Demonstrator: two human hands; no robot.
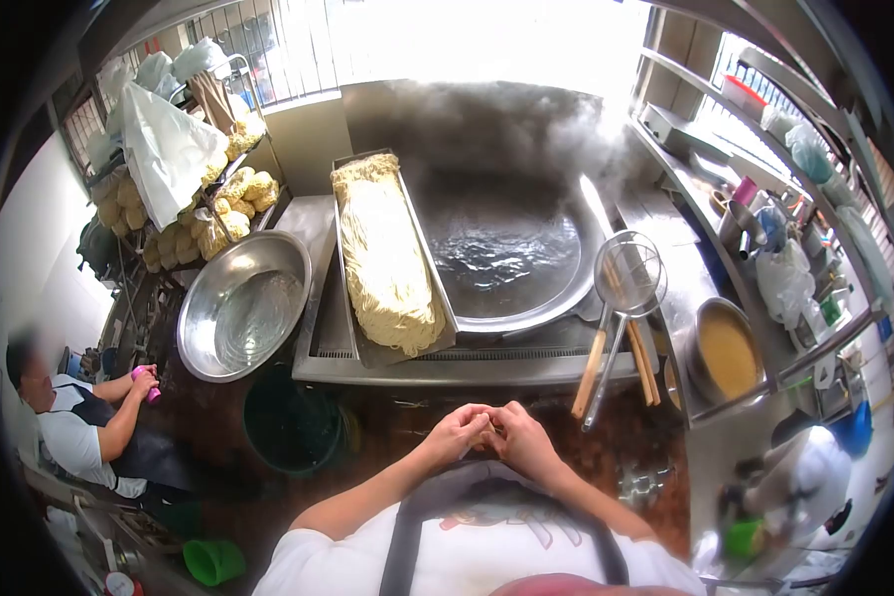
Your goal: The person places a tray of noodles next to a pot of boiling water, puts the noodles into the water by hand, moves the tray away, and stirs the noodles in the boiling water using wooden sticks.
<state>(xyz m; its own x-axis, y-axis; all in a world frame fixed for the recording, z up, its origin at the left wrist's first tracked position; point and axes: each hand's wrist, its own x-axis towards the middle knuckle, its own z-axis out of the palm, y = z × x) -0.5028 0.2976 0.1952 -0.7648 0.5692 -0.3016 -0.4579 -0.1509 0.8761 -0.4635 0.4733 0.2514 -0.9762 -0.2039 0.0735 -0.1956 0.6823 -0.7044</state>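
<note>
My left hand and my right hand meet in front of my apron, fingertips pinched together. Whatever lies between them, if anything, is too small or hidden to name. Beyond them, a long metal tray lies at a slant on the steel counter, piled with pale yellow noodles. To its right steams a large round wok of bubbling water. Wire strainers with wooden handles rest on the wok's right rim, their handles hanging toward me.
A wide steel basin of water stands left of the tray, above a dark green bucket. Bagged noodle bundles fill a rack. A pot of yellowish liquid sits right. A person holds something pink at left; another is at right.
</note>
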